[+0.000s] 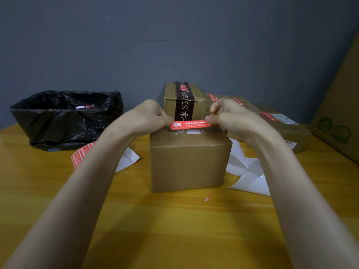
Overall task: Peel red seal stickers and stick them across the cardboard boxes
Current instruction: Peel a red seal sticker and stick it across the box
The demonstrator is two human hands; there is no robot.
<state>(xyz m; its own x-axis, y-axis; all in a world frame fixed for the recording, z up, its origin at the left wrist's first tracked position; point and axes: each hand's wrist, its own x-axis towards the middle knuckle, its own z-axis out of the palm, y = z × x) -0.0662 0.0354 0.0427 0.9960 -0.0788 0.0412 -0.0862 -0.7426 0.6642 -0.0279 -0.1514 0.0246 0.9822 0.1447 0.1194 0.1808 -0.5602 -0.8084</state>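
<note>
Left hand pinches one end of a red seal sticker between thumb and fingertips, and on my feed the right hand pinches the other end the same way. The strip is stretched flat between them, printed side up, just above the far top edge of the cardboard box. I cannot tell whether it touches the cardboard.

I take that box as the centre of the dial; it stands on the yellow wooden table. At 12 o'clock, just behind it, is a taped box with a dark band and a red seal on top. From 1 to 2 o'clock lie low boxes, each with a red seal. White backing papers lie at 3 to 4 o'clock. A sheet of red stickers lies at 9 o'clock, partly under my left forearm. A black bag sits at 10 o'clock, with scraps inside. A red scrap lies at 5 o'clock.
</note>
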